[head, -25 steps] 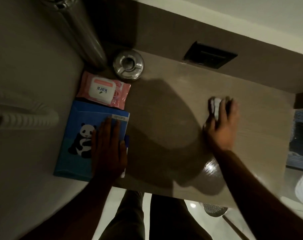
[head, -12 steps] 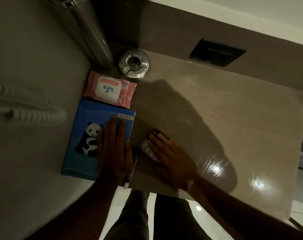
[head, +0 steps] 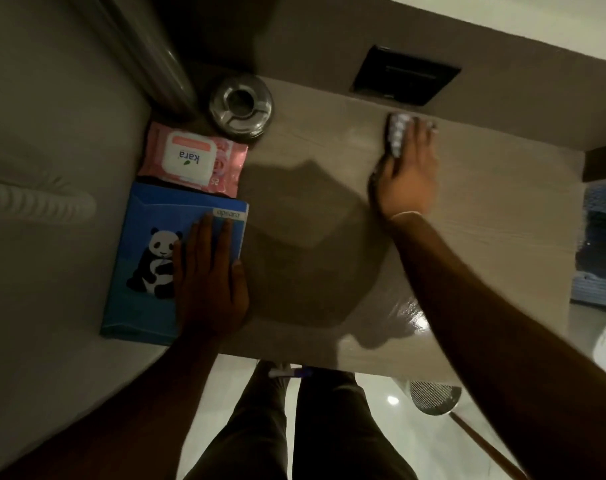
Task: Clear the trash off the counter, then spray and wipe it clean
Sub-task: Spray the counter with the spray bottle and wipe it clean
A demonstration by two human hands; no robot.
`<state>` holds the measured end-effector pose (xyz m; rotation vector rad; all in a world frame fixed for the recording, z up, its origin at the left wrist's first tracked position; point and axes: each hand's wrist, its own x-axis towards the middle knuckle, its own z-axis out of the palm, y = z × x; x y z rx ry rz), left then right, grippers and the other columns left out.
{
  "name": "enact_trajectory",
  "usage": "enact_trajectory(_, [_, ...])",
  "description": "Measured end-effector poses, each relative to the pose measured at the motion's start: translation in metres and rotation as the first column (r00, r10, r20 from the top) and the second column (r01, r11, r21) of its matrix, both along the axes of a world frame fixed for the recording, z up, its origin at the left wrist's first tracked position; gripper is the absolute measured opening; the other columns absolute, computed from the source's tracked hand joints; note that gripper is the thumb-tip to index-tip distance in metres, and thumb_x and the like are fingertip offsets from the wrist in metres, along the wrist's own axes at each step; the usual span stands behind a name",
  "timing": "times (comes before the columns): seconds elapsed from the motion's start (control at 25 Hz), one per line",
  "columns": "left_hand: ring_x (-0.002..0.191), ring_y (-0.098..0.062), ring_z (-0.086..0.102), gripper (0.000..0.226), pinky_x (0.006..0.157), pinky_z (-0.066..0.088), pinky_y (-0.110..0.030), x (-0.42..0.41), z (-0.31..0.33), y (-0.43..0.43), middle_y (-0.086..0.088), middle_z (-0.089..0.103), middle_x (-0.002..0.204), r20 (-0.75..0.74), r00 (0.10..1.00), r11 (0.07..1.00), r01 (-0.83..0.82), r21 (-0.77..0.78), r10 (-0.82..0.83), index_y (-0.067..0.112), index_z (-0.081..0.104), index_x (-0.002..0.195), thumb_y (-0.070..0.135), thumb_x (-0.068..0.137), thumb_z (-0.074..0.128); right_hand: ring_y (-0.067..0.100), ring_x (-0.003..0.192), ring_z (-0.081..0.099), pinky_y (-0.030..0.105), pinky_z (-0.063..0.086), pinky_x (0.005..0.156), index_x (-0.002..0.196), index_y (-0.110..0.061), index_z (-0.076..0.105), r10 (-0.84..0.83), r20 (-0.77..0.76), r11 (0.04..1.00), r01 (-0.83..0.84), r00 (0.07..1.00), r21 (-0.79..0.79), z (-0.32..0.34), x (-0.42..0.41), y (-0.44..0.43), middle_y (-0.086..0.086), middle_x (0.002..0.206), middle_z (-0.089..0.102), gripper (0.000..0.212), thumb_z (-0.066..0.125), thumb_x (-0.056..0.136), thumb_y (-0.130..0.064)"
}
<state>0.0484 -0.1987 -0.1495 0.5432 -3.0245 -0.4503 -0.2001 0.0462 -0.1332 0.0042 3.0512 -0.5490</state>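
Dim light falls on a pale wood-grain counter set against a brown back panel, its near edge glistening as if wet. A small white crumpled cloth is pressed flat under the right hand at the far edge, fingers extended over it, apparently for wiping. The left hand is laid open and flat on a blue panda-printed box, holding nothing, probably as a brace. A pink wet-wipe pack and round metal ashtray are kept to the left corner.
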Motion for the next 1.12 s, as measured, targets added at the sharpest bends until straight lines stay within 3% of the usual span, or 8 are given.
enact_trajectory(0.2, [0.164,-0.033,0.015,0.066,0.132,0.012,-0.058,0.0,0.0,-0.001,-0.012,0.018,0.176,0.04,0.999,1.0,-0.006,0.008,0.005,0.019,0.025,0.166,0.038,0.105,0.035,0.025,0.161,0.014,0.05,0.023,0.128,0.164,-0.024,0.025,0.556,0.109,0.83,-0.542,0.824,-0.132,0.007,0.111,-0.04,0.004,0.174,0.018,0.066,0.044,0.103,-0.041])
enact_trajectory(0.4, [0.164,-0.031,0.013,0.065,0.131,0.013,-0.058,-0.001,0.004,-0.001,-0.011,0.017,0.176,0.045,0.999,1.0,-0.004,0.009,0.004,0.02,0.024,0.167,0.039,0.106,0.034,0.026,0.159,0.024,0.051,0.03,0.124,0.161,-0.019,0.034,0.699,0.134,0.713,-0.699,0.703,-0.052,0.008,0.224,0.075,0.001,0.171,0.025,0.058,0.041,0.106,-0.039])
enact_trajectory(0.6, [0.163,-0.033,0.015,0.063,0.132,0.012,-0.057,0.001,0.004,0.0,-0.012,0.018,0.176,0.032,0.999,1.0,0.003,-0.009,-0.002,0.02,0.023,0.167,0.038,0.107,0.031,0.027,0.16,0.018,0.053,0.021,0.128,0.164,-0.02,0.025,0.065,0.05,0.996,-0.067,0.997,0.052,0.003,0.153,0.186,0.004,0.173,0.019,0.062,0.037,0.103,-0.027])
enact_trajectory(0.76, [0.163,-0.034,0.015,0.063,0.132,0.013,-0.058,0.0,0.007,0.0,-0.013,0.019,0.176,0.04,0.999,1.0,0.018,-0.002,-0.018,0.019,0.024,0.167,0.036,0.107,0.032,0.035,0.16,0.017,0.046,0.016,0.13,0.162,-0.01,0.03,-0.378,0.047,0.925,0.379,0.925,-0.026,-0.006,0.035,0.158,0.015,0.17,0.024,0.072,0.032,0.095,-0.036])
enact_trajectory(0.84, [0.164,-0.033,0.014,0.062,0.131,0.014,-0.06,0.0,0.009,0.0,-0.013,0.018,0.175,0.046,0.998,0.999,0.031,-0.017,-0.031,0.018,0.024,0.166,0.035,0.107,0.033,0.033,0.158,0.024,0.044,0.017,0.13,0.16,-0.011,0.034,-0.273,-0.003,0.961,0.273,0.962,-0.037,-0.008,0.01,0.092,0.013,0.168,0.031,0.066,0.031,0.099,-0.035])
enact_trajectory(0.92, [0.163,-0.034,0.015,0.062,0.13,0.015,-0.061,0.002,0.009,-0.001,-0.014,0.018,0.175,0.044,0.998,0.999,0.039,-0.014,-0.039,0.017,0.024,0.166,0.034,0.107,0.031,0.029,0.155,0.033,0.041,0.017,0.131,0.158,-0.014,0.041,0.071,-0.041,0.994,-0.074,0.997,-0.081,0.003,0.036,0.016,0.011,0.165,0.039,0.06,0.032,0.104,-0.037])
enact_trajectory(1.04, [0.163,-0.036,0.017,0.062,0.131,0.015,-0.06,0.003,0.009,-0.001,-0.014,0.019,0.175,0.02,0.999,0.999,0.051,-0.016,-0.051,0.016,0.026,0.166,0.033,0.106,0.029,0.028,0.157,0.027,0.049,0.023,0.128,0.16,-0.024,0.035,0.647,0.052,0.758,-0.634,0.761,-0.15,0.017,0.151,-0.037,0.008,0.168,0.034,0.056,0.041,0.106,-0.039])
enact_trajectory(1.12, [0.162,-0.036,0.018,0.062,0.131,0.014,-0.058,0.001,0.009,0.0,-0.015,0.02,0.174,-0.014,0.999,0.998,0.053,0.018,-0.053,0.017,0.027,0.165,0.031,0.105,0.031,0.022,0.161,0.016,0.049,0.025,0.126,0.161,-0.023,0.035,0.655,0.097,0.755,-0.643,0.749,-0.132,0.015,0.231,-0.009,0.002,0.172,0.023,0.06,0.052,0.104,-0.036])
